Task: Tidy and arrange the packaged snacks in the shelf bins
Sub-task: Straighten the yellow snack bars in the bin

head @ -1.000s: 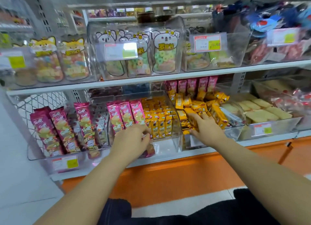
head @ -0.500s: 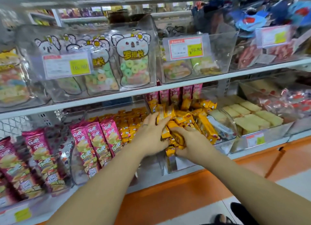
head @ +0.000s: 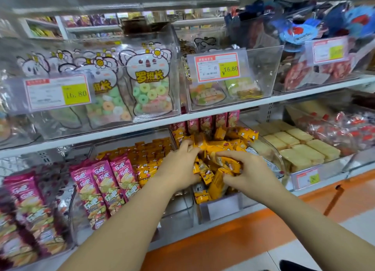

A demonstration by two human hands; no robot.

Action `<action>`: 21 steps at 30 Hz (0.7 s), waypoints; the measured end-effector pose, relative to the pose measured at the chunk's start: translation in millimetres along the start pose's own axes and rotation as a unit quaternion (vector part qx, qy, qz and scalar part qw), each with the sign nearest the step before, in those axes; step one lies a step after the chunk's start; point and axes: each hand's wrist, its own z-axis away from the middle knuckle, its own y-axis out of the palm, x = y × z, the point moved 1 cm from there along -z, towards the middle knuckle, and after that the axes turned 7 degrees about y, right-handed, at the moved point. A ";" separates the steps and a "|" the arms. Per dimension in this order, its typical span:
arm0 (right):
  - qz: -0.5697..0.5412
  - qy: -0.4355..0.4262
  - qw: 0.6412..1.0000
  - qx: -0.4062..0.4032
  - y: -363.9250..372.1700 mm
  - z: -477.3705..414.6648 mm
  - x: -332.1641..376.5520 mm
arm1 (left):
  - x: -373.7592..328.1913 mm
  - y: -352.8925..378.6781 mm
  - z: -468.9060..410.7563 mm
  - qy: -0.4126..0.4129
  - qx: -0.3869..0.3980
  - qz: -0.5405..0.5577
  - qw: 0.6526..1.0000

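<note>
Small yellow snack packets (head: pixel 237 138) lie heaped in a clear bin (head: pixel 220 208) on the lower shelf. My left hand (head: pixel 176 167) lies on the left side of the heap, fingers stretched over the packets. My right hand (head: pixel 247 174) curls round a bunch of yellow packets (head: pixel 224 161) at the front of the heap. In the bin to the left, more yellow packets (head: pixel 150 157) stand in neat rows behind upright pink packs (head: pixel 105 187).
Pale wafer blocks (head: pixel 298 147) fill the bin to the right. Bags of ring candy (head: pixel 150 88) stand in clear bins on the upper shelf behind price tags (head: pixel 218 68). More pink packs (head: pixel 28 214) sit far left. Below the shelf runs an orange base (head: pixel 233 238).
The view shifted left to right, and my left hand left the pink-pack bin for the yellow heap. Both hands now work together in that heap, the right gathering packets.
</note>
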 end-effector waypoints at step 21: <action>-0.275 0.003 0.956 -0.098 25.9 27.5 49.3 | 30.8 -17.7 95.3 0.013 -0.358 0.091 0.929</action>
